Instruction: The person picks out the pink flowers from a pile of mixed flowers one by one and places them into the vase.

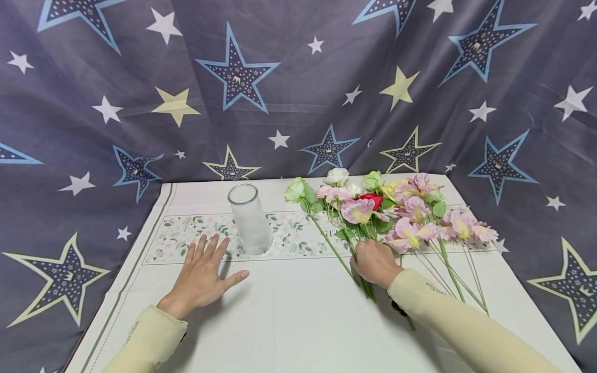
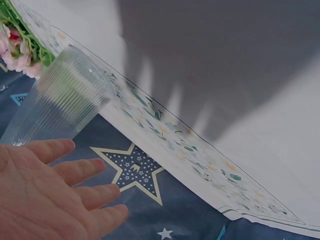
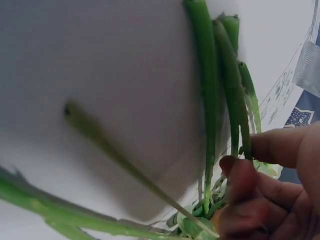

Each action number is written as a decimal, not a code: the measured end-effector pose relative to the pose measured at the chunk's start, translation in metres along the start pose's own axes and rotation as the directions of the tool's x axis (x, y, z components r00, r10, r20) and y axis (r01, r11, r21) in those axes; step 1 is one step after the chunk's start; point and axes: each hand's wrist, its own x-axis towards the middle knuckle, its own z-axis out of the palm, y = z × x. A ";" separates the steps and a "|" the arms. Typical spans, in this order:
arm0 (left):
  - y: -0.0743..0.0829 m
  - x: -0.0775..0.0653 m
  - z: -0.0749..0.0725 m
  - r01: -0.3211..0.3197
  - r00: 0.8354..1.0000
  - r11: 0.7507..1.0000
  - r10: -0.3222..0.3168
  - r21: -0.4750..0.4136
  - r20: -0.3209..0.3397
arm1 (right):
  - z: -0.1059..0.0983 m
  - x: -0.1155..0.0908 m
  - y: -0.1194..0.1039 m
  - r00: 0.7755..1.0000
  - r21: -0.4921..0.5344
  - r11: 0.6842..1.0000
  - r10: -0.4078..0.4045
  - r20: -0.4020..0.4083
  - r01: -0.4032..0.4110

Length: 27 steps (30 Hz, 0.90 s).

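Note:
A clear ribbed glass vase (image 1: 253,228) stands upright on the floral strip at the back left of the table. Just in front of it my left hand (image 1: 200,280) is spread palm down with straight fingers, holding nothing. To the right lies a pile of flowers: pink irises (image 1: 359,210), a red rose (image 1: 371,200), a white rose (image 1: 337,176) and a pale green rose (image 1: 296,190). My right hand (image 1: 374,262) reaches into the near side of this pile and pinches green flower stems (image 3: 232,90) between thumb and fingers. Which blooms these belong to is hidden in the bunch.
A white cloth with a printed floral band (image 1: 182,233) covers the table. Further pink flowers (image 1: 466,228) lie at the right, their thin stems (image 1: 454,277) pointing toward the front edge. Behind and at both sides hangs a dark curtain (image 1: 298,77) with stars.

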 end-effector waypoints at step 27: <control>0.010 -0.008 0.003 -0.015 1.000 1.000 0.015 -0.016 -0.004 | -0.008 -0.007 -0.003 0.991 0.321 0.946 0.078 -0.107 -0.040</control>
